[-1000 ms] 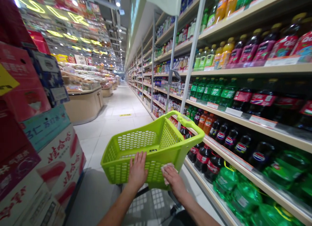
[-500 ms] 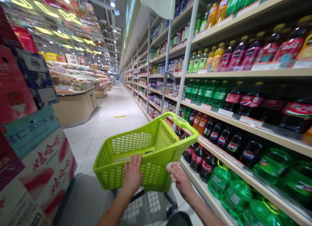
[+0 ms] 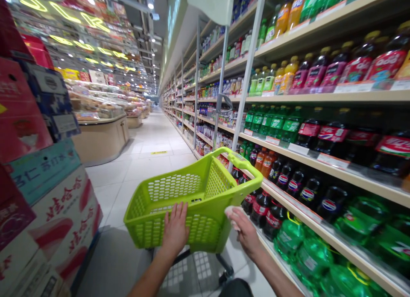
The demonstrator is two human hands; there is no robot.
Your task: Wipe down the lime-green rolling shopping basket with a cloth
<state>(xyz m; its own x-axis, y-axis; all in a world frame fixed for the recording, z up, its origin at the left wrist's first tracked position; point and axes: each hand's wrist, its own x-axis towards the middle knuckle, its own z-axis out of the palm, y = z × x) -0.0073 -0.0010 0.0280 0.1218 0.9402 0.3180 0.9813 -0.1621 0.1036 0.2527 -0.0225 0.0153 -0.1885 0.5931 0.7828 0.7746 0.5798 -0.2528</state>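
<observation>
A lime green plastic basket [image 3: 192, 194] sits on a wheeled cart frame in a supermarket aisle, empty inside. My left hand [image 3: 175, 230] lies flat against its near wall, fingers stretched up to the rim. My right hand [image 3: 245, 230] is at the basket's near right corner, closed on a white cloth [image 3: 231, 212] pressed against the corner.
Drink shelves [image 3: 320, 160] with cola and green bottles run along the right, close to the basket. Stacked cartons [image 3: 48, 194] stand at the left. A round display counter [image 3: 101, 136] is further back left. The tiled aisle floor [image 3: 150, 154] stretches ahead.
My right hand with the cloth has slid from the basket's near wall rightward to its right corner. The basket shifted slightly left in view. My left hand stays on the near wall.
</observation>
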